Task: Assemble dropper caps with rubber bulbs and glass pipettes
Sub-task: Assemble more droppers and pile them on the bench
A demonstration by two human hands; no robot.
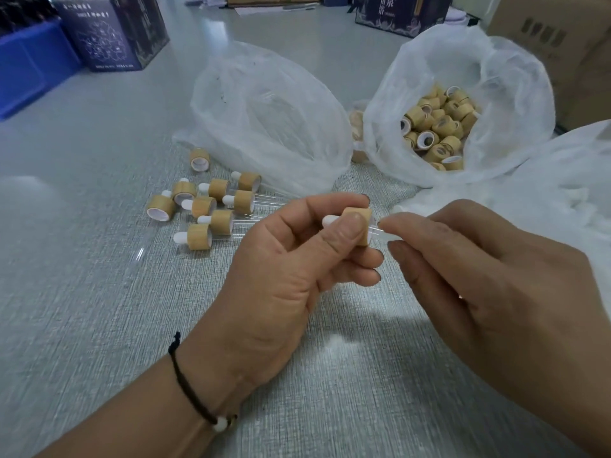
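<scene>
My left hand [291, 259] grips a bamboo-coloured dropper cap [358, 224] between thumb and fingers, its white rubber bulb [330, 221] pointing left. A clear glass pipette [377, 230] sticks out of the cap's right side. My right hand [479, 279] pinches that pipette by its far end. On the table to the left lie several caps with white bulbs fitted [211, 209], some with glass pipettes in them. An open white plastic bag [413, 77] at the back right holds several loose caps [439, 127].
Another white plastic bag [264, 110] lies behind the pile, and a third [562, 180] sits at the right edge. Dark printed boxes [112, 31], a blue bin [29, 64] and a cardboard box [562, 44] stand at the back of the grey textured table [99, 309].
</scene>
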